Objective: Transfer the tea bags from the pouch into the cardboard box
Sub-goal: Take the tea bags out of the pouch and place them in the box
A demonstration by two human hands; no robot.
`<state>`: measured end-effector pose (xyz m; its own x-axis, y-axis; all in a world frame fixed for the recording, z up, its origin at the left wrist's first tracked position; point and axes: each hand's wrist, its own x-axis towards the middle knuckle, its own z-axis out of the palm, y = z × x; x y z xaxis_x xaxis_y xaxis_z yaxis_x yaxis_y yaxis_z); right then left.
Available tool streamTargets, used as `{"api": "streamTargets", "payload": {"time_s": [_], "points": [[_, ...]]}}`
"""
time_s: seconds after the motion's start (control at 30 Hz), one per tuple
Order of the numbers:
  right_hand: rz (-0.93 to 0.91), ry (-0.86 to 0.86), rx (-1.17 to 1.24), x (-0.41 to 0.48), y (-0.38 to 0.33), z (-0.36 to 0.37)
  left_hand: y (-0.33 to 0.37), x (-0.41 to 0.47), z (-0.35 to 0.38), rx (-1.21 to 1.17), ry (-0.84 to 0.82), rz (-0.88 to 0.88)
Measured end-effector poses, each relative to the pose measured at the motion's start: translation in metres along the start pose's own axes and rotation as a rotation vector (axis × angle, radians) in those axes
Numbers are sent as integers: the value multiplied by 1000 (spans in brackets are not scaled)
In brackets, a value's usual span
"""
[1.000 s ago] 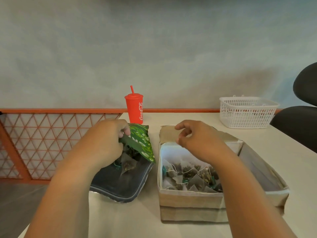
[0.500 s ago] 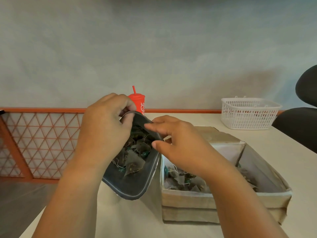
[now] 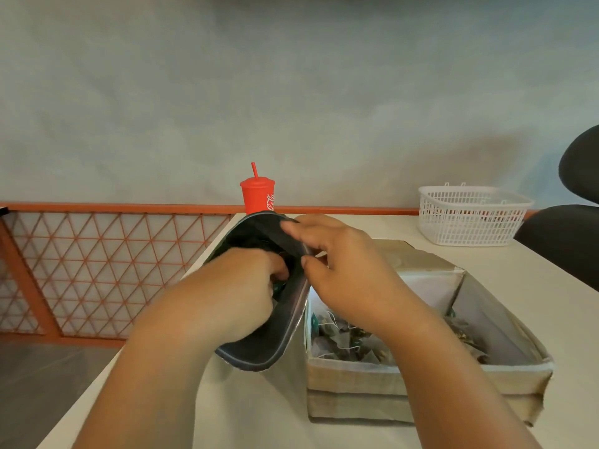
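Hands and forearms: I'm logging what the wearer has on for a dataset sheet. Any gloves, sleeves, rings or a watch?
Nothing is worn on what shows. The left hand and right hand are bare, with no gloves, rings, watch or bracelet visible. The forearms are uncovered down to the frame's lower edge, and no sleeve comes into view.

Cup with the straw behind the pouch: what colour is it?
The cup is red with white lettering, seen best in the head view.
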<state>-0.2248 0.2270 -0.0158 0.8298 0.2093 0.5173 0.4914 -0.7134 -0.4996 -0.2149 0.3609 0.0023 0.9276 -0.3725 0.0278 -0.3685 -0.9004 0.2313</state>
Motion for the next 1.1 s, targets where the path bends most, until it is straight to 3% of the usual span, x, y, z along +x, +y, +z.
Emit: {"api": "streamTargets", "payload": {"time_s": [0.2,0.43,0.67,0.8,1.1], "points": [[-24,-30,9,0,-5,4,-13,26,26,151,-201,-183],[-43,-63,-16,-1,-7,10,-18,26,31,241,-191,-267],[17,-62,28,0,-2,6,-16,19,5,171,64,-247],[36,-71,59,0,-1,10,-11,9,-1,82,372,-144],[122,-187,91,-1,4,16,-21,-21,-26,-409,567,-22]]}}
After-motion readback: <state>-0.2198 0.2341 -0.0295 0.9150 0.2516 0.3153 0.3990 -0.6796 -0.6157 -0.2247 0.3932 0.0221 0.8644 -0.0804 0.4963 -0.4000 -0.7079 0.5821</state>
